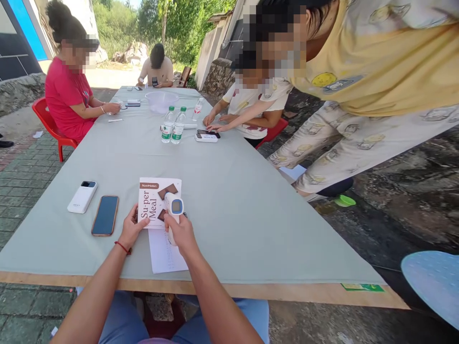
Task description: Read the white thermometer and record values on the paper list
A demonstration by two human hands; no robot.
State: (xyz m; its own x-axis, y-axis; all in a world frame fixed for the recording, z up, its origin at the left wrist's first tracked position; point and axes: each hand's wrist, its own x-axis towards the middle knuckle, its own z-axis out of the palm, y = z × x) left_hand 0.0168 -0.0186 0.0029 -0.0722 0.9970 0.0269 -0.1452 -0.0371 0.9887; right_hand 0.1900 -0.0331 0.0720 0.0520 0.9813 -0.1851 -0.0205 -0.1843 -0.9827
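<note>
My left hand (133,226) grips the lower left edge of a white and brown "Su-per Meal" box (148,204), thumb on its front face. In my right hand (181,230) is a white infrared thermometer (173,197) with a blue-rimmed screen, its fingers wrapped round the handle. The thermometer overlaps the right part of the box in view; whether they touch I cannot tell. Under both lies a sheet of paper (165,258) with faint writing. Left of my left hand are a dark-screened phone (105,215) and a white power bank (82,197).
Two water bottles (172,129), a white device (207,137), a purple basin (161,101) and another bottle (197,110) stand farther along the table (272,229). Several people sit around it. One person in yellow (358,67) leans over its right side, a hand at a phone.
</note>
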